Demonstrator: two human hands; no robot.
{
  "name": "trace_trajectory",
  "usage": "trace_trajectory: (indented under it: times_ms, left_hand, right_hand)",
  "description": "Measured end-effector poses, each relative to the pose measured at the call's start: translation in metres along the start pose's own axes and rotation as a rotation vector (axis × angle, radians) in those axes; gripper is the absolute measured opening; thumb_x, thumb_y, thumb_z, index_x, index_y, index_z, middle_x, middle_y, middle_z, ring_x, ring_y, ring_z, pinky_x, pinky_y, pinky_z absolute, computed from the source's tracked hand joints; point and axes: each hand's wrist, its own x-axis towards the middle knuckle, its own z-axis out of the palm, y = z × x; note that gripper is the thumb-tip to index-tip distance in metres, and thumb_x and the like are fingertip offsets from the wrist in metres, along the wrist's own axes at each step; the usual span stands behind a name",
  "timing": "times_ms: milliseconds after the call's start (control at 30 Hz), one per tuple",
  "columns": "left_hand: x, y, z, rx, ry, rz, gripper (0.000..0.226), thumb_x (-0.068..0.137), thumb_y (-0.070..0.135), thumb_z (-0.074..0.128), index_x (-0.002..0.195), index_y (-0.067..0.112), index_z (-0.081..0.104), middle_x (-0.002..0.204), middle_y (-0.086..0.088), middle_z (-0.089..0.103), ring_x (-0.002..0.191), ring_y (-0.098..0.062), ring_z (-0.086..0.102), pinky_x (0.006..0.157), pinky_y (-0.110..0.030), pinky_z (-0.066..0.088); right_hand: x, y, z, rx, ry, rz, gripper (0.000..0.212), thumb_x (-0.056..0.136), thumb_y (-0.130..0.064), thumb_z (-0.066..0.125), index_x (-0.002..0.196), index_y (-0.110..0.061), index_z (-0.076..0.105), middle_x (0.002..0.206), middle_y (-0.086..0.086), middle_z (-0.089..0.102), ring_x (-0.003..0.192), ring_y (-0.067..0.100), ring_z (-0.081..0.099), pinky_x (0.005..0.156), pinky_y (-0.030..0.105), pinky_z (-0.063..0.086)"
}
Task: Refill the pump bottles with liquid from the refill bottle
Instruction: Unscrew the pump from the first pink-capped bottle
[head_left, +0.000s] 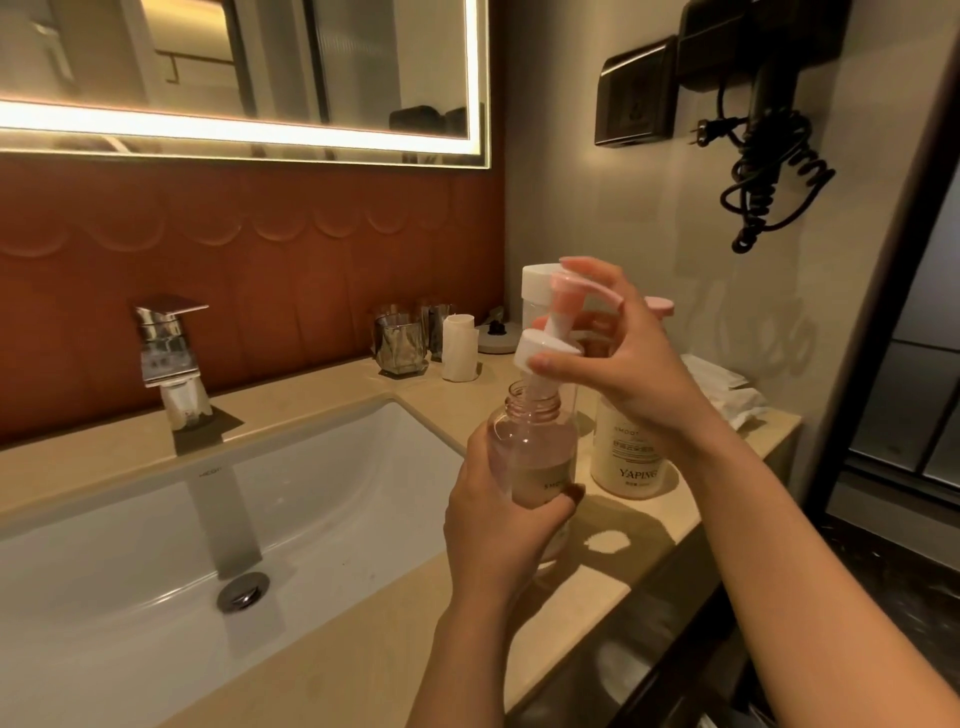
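Note:
My left hand (506, 512) grips a clear pinkish pump bottle (535, 447) by its lower body, just above the counter beside the sink. Its neck is open. My right hand (621, 364) holds the pink-and-white pump head (553, 332) lifted above that neck, with its stem still dipping into the opening. Behind my right hand stands a cream-filled bottle (626, 457) with a printed label, its pink top partly hidden. A clear container with a white cap (537, 288) stands further back, mostly hidden.
A white basin (218, 519) with a chrome tap (169, 353) lies to the left. Glass tumblers (400, 345), a wrapped roll (460, 348) and a small dish sit at the counter's back. Crumpled white tissue (727, 395) lies at right. A hairdryer (763, 104) hangs on the wall.

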Motion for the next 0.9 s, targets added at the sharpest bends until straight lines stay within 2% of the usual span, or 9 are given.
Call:
trace_trajectory:
  times_ms: [100, 233, 367, 467, 633, 800, 900]
  left_hand:
    - [-0.001, 0.0, 0.0, 0.026, 0.009, 0.029, 0.087, 0.056, 0.048, 0.081, 0.124, 0.052, 0.027, 0.119, 0.025, 0.048, 0.11, -0.006, 0.05, 0.091, -0.036, 0.051]
    - [-0.001, 0.001, -0.001, 0.045, 0.017, 0.054, 0.087, 0.057, 0.051, 0.081, 0.125, 0.05, 0.026, 0.124, 0.02, 0.05, 0.107, -0.002, 0.047, 0.092, -0.033, 0.049]
    - [0.0, 0.0, 0.001, 0.035, 0.023, 0.044, 0.091, 0.057, 0.053, 0.081, 0.13, 0.046, 0.028, 0.13, 0.016, 0.05, 0.114, -0.007, 0.048, 0.094, -0.035, 0.049]
    - [0.0, 0.0, 0.002, 0.036, 0.021, 0.052, 0.092, 0.058, 0.051, 0.082, 0.132, 0.044, 0.029, 0.132, 0.015, 0.049, 0.117, -0.009, 0.047, 0.095, -0.033, 0.048]
    - [0.001, 0.0, 0.001, 0.03, 0.015, 0.058, 0.088, 0.059, 0.049, 0.082, 0.124, 0.051, 0.023, 0.13, 0.016, 0.048, 0.108, -0.001, 0.042, 0.092, -0.028, 0.046]
    - [0.002, -0.003, 0.002, 0.029, 0.015, 0.059, 0.087, 0.059, 0.049, 0.082, 0.12, 0.054, 0.02, 0.118, 0.025, 0.044, 0.108, -0.002, 0.043, 0.09, -0.027, 0.047]
    - [0.002, -0.006, 0.003, 0.043, 0.016, 0.073, 0.084, 0.06, 0.048, 0.082, 0.115, 0.059, 0.019, 0.106, 0.033, 0.039, 0.104, -0.001, 0.043, 0.086, -0.024, 0.045]
  right_hand:
    - [-0.001, -0.005, -0.008, 0.023, 0.059, -0.051, 0.077, 0.06, -0.032, 0.079, 0.13, -0.038, 0.046, 0.131, 0.005, 0.051, 0.111, 0.022, 0.057, 0.086, 0.04, 0.055]
    - [-0.009, -0.008, -0.022, 0.087, 0.201, -0.108, 0.067, 0.062, -0.029, 0.078, 0.123, -0.036, 0.05, 0.123, -0.003, 0.053, 0.102, 0.009, 0.061, 0.076, 0.024, 0.055]
    - [-0.02, -0.001, -0.037, 0.156, 0.323, -0.112, 0.072, 0.055, -0.046, 0.084, 0.118, -0.042, 0.05, 0.127, -0.001, 0.05, 0.112, 0.016, 0.058, 0.089, 0.041, 0.053]
    - [-0.029, 0.005, -0.042, 0.212, 0.381, -0.1, 0.076, 0.047, -0.055, 0.085, 0.112, -0.042, 0.049, 0.124, -0.004, 0.05, 0.116, 0.018, 0.056, 0.09, 0.044, 0.052]
    - [-0.046, 0.014, -0.049, 0.292, 0.448, -0.061, 0.076, 0.045, -0.055, 0.087, 0.108, -0.038, 0.047, 0.128, 0.011, 0.045, 0.118, 0.024, 0.055, 0.076, 0.031, 0.055]
    - [-0.062, 0.023, -0.055, 0.31, 0.473, -0.02, 0.082, 0.041, -0.06, 0.085, 0.106, -0.035, 0.042, 0.106, -0.006, 0.053, 0.099, 0.013, 0.064, 0.071, 0.027, 0.056]
    - [-0.071, 0.03, -0.055, 0.306, 0.473, 0.021, 0.082, 0.039, -0.059, 0.086, 0.102, -0.03, 0.042, 0.099, -0.006, 0.058, 0.093, 0.012, 0.066, 0.07, 0.026, 0.056]
